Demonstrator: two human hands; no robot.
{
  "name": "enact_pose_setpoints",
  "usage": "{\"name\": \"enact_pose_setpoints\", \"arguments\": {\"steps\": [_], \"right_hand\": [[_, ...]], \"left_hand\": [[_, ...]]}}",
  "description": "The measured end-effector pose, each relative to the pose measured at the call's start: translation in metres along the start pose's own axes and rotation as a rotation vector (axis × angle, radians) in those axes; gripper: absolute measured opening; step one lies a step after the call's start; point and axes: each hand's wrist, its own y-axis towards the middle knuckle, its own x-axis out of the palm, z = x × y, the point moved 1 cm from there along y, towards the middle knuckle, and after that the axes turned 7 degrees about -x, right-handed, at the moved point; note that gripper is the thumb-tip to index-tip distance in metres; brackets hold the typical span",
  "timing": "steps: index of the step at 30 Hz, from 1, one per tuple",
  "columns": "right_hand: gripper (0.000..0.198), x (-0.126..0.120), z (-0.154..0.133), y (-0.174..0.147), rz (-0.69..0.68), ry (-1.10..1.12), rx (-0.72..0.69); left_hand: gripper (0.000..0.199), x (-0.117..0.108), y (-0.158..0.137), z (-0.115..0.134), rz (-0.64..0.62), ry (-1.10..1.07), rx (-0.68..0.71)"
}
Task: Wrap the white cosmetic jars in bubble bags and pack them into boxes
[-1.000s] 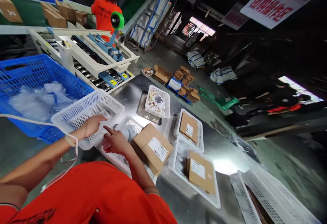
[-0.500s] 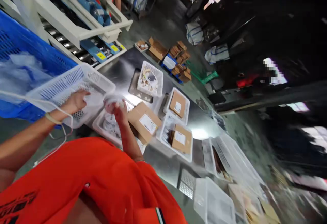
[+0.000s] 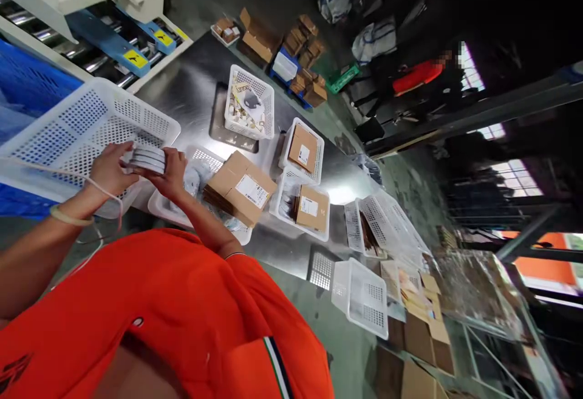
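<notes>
Stack of white discs (image 3: 148, 157) is sitting btwn both hands, just over the near side of a white basket (image 3: 73, 104); several layers are showing edge-on. From the head cam I'm not managing to tell if its underside is touching the basket. L hand (image 3: 112, 168) is pinching one end, thumb & fingers curling round it; R hand (image 3: 172, 173) is pinching the opposite end much the same way. I'm reading the step in hand as a two-handed hold, maybe w/ some squaring-up of the layers, but that's a guess.

Next move, I'm judging, is calling for even pressure from both sides, so no layer is slipping out, & for care w/ the white cord (image 3: 50, 168) that's crossing by the L wrist & could be snagging.

Beside the R hand, a 2nd basket (image 3: 168, 212) is holding what's looking like more round pcs in clear wrap (image 3: 194, 174), w/ a pile of folded cardboard (image 3: 241, 189) lying partly over it, label facing up. Metal table (image 3: 182, 77) is carrying that lot; blue crate (image 3: 40, 71) is showing behind the 1st basket. Farther along, I'm seeing a smaller basket (image 3: 269, 107) w/ a printed item inside.
</notes>
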Motion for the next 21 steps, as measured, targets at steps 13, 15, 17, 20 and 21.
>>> {"name": "enact_pose_setpoints", "arguments": {"steps": [13,15,17,20,21], "right_hand": [[0.086,-0.011,0.018,-0.007,-0.296,-0.102,-0.177],[0.070,-0.039,0.047,-0.025,-0.095,-0.051,-0.114],[0.059,-0.074,0.079,-0.053,0.116,-0.071,0.108],[0.063,-0.132,0.128,-0.099,0.376,-0.206,0.575],[0.067,-0.148,0.143,-0.114,0.437,-0.246,0.722]], "left_hand": [[0.087,0.004,0.011,0.014,-0.103,0.008,0.150],[0.088,-0.005,0.018,0.022,-0.115,-0.031,0.170],[0.089,-0.011,0.025,0.035,-0.100,-0.079,0.219],[0.087,-0.005,0.036,0.063,-0.056,-0.156,0.336],[0.085,0.001,0.039,0.073,-0.044,-0.187,0.372]]}}
